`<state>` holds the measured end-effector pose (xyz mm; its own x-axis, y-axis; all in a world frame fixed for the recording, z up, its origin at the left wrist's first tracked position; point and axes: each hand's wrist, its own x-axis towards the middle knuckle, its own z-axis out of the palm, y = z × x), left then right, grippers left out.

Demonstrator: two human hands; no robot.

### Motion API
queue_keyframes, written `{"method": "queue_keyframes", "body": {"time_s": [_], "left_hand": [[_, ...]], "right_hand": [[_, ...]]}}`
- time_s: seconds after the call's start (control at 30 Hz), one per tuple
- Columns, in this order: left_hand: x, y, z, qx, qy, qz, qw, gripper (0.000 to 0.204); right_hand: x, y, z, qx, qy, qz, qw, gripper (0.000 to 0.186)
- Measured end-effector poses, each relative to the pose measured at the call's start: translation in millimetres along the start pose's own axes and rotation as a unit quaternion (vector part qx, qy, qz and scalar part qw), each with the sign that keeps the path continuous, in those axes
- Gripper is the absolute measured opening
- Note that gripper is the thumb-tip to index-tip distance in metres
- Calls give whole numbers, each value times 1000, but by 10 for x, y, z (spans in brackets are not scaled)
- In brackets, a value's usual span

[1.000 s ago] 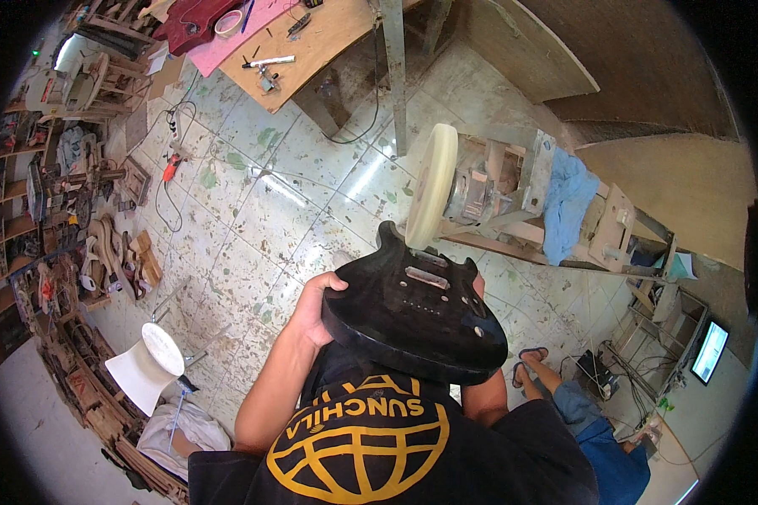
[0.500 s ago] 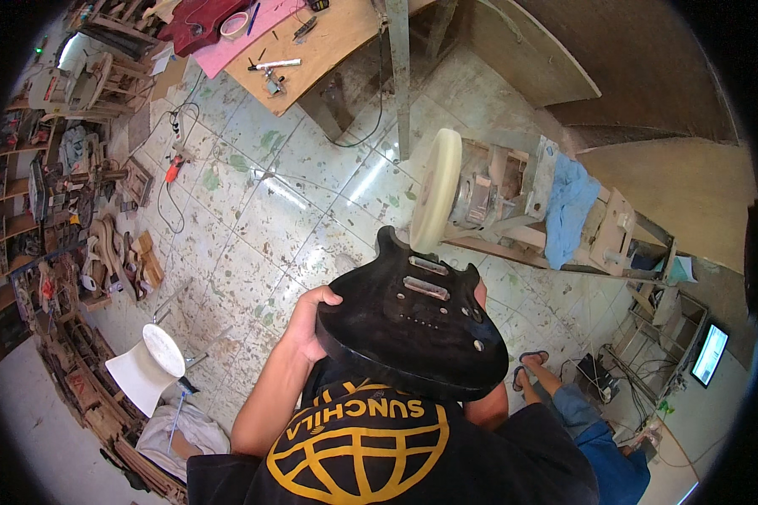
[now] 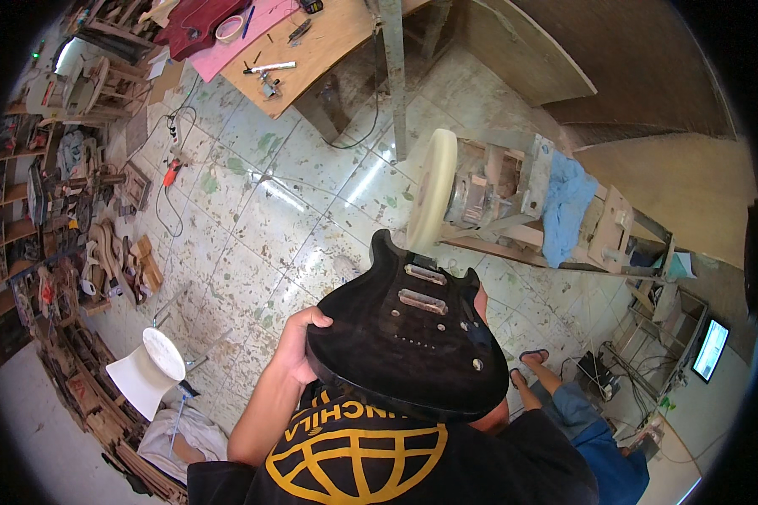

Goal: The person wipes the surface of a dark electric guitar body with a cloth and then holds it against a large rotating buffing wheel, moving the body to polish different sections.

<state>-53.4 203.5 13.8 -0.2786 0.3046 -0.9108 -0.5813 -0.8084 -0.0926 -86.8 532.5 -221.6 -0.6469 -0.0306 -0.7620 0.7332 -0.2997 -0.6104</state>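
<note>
In the head view, we hold the guitar body (image 3: 370, 349) in front of our chest, its face up and its horned neck end pointing away from us, close to the pale wheel (image 3: 434, 189); we cannot tell whether they touch. Its long axis runs nearly straight out from us, the rounded end nearest our shirt (image 3: 354, 467). Our left hand (image 3: 299, 345) clasps the left edge, thumb on top; our right hand (image 3: 481, 300), mostly hidden, grips the right edge.

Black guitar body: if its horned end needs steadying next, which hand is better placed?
Probably the right hand, mostly hidden: it shows near the right horn; the left hand grips the guitar body farther back.
</note>
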Motion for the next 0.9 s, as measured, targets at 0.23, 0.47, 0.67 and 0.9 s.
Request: {"method": "queue_keyframes", "body": {"time_s": [0.23,0.47,0.67,0.9], "left_hand": [[166,32,55,2,-1,6,1000,49],[376,39,137,10,-19,4,1000,50],[302,-21,252,6,-30,-21,999,53],[178,-109,271,-21,-34,-52,998,57]], "right_hand": [[31,-27,-57,56,0,12,998,31],[-10,-63,-128,96,2,16,995,27],[-74,-110,-211,122,11,17,992,24],[-122,-161,-335,141,24,11,990,21]]}}
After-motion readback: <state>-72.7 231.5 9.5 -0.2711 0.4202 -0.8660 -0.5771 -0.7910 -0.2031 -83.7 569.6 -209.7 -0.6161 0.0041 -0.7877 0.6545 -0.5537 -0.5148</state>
